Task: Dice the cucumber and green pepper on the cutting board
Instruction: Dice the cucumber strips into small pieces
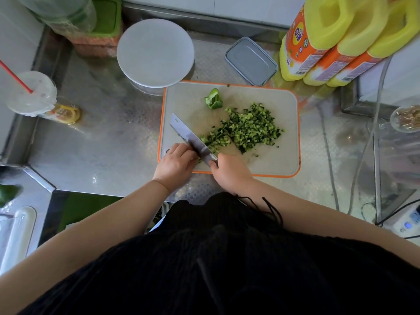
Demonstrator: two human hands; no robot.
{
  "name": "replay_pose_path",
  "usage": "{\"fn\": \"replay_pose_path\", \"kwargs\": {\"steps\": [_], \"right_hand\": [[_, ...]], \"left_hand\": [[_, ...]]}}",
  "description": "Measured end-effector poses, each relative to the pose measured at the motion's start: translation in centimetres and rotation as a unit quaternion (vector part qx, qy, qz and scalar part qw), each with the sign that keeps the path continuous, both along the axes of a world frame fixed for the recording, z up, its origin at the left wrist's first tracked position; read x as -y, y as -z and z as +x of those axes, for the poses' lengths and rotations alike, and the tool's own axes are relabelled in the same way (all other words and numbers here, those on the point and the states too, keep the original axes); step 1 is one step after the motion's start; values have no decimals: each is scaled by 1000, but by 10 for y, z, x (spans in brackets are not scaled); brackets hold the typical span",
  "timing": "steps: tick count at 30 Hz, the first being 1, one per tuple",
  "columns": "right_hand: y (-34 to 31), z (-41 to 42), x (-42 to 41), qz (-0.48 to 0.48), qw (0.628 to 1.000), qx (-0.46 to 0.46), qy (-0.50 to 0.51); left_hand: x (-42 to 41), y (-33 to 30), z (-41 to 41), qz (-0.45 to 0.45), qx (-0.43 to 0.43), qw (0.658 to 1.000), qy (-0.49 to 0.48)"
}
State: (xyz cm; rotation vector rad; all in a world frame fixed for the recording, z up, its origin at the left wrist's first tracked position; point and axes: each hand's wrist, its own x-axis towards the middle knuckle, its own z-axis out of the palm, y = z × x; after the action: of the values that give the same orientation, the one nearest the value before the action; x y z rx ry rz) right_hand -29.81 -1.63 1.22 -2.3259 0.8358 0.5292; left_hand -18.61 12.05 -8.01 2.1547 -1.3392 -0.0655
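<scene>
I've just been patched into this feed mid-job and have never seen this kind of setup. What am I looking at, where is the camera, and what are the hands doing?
There is no machine here: a person works with two bare hands. The single picture comes from a wide-angle camera worn on the person's head, looking down over their dark clothing at a metal counter.

On the counter lies an orange-rimmed cutting board. On it sit a pile of diced cucumber and, behind it, a piece of green pepper not yet diced.

The right hand grips the handle of a cleaver, its blade lying across the board's left part. The left hand, fingers curled, rests beside the blade; what it steadies is hidden.

Around the board stand a white round lid, a grey lidded box, yellow bottles and a cup with a red straw.
</scene>
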Motion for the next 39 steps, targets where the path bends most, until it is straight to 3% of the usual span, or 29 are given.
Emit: {"fn": "replay_pose_path", "kwargs": {"steps": [10, 23, 25, 29, 39], "right_hand": [[18, 12, -3, -4, 999, -32, 0], [22, 3, 34, 18, 993, -15, 114], [21, 0, 36, 5, 993, -12, 119], [19, -6, 34, -25, 996, -2, 90], [17, -6, 26, -24, 997, 24, 63]], "left_hand": [[-1, 2, 2, 14, -6, 1000, 0], [4, -26, 12, 35, -67, 996, -39], [0, -32, 10, 72, -75, 993, -58], [-6, -38, 0, 242, -129, 958, -89], [13, -46, -13, 296, -194, 919, -176]]}}
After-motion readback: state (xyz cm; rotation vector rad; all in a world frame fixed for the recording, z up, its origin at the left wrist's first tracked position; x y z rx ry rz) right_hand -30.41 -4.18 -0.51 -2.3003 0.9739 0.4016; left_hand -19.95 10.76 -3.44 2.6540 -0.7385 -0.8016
